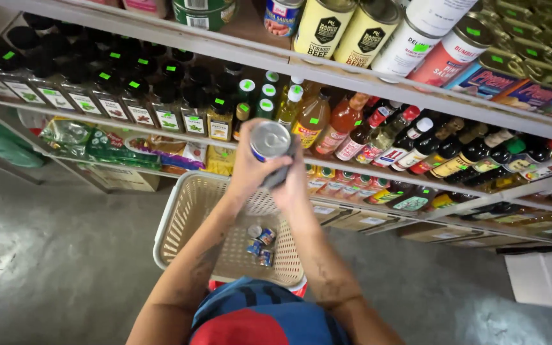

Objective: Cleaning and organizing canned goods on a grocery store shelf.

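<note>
Silver-topped can [269, 140] (upright) between both hands' fingers [287, 167]

Silver-topped can [269, 140] up in both hands; yellow tins [322, 27] on top shelf (black labels); green stickers [134, 84] dotting dark jars.

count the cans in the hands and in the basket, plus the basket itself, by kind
Can held up in both hands: 1
Small cans lying in the basket: 4
Cream plastic basket: 1
Total: 6

The left hand and the right hand grip the raised can together.
</note>
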